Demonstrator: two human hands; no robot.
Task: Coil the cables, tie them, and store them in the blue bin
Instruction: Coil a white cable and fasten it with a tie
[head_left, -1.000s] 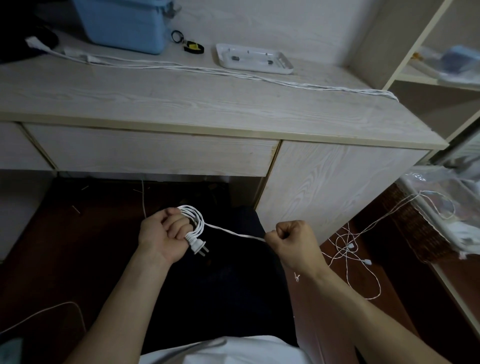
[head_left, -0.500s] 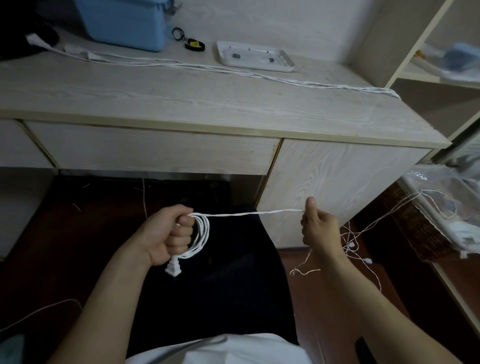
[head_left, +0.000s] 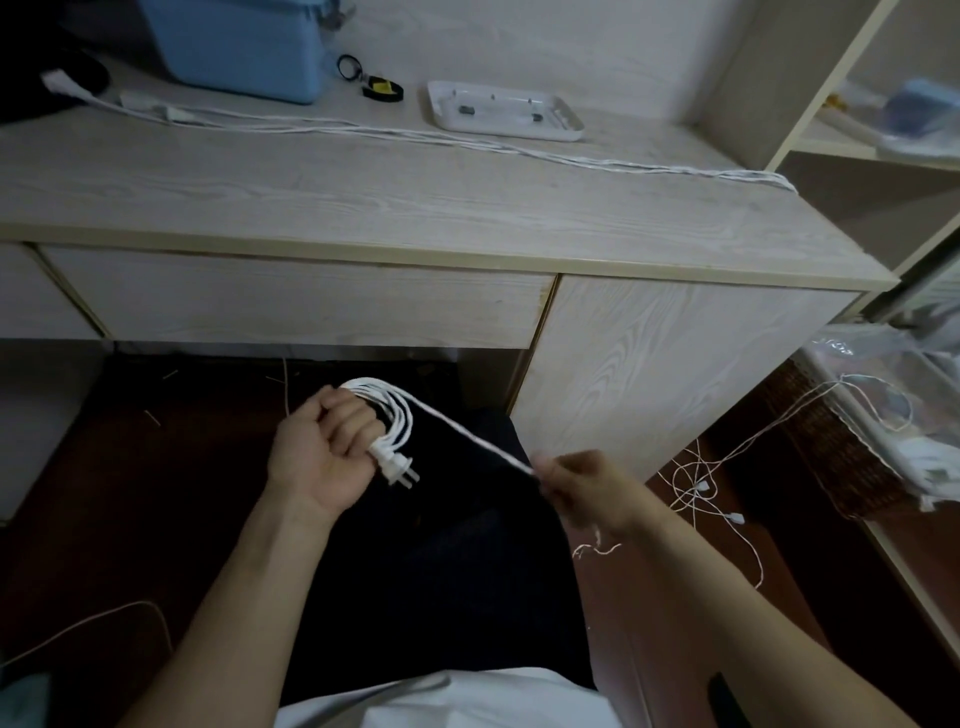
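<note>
desk (head_left: 363, 208): bin (head_left: 234, 47), tray (head_left: 504, 111), cable (head_left: 467, 140)

Coiled cable (head_left: 397, 423): white, smooth plastic sheath with a slight sheen, looped round the fingers (head_left: 358, 434) of the left hand (head_left: 322, 457); white plastic plug (head_left: 395, 467) with metal prongs just below them.
Desk (head_left: 363, 208): pale wood-grain finish, matt, visibly streaked; plain cream edge strip.
Blue bin (head_left: 239, 47): smooth blue plastic, low sheen.
Tray (head_left: 504, 111): white plastic, lightly glossy.
Second cable (head_left: 467, 140) on the desk: white, twisted texture.
Basket (head_left: 831, 447), right of the right hand (head_left: 587, 488): dark woven wicker, rough.
Floor (head_left: 130, 493): dark reddish-brown, smooth.
</note>
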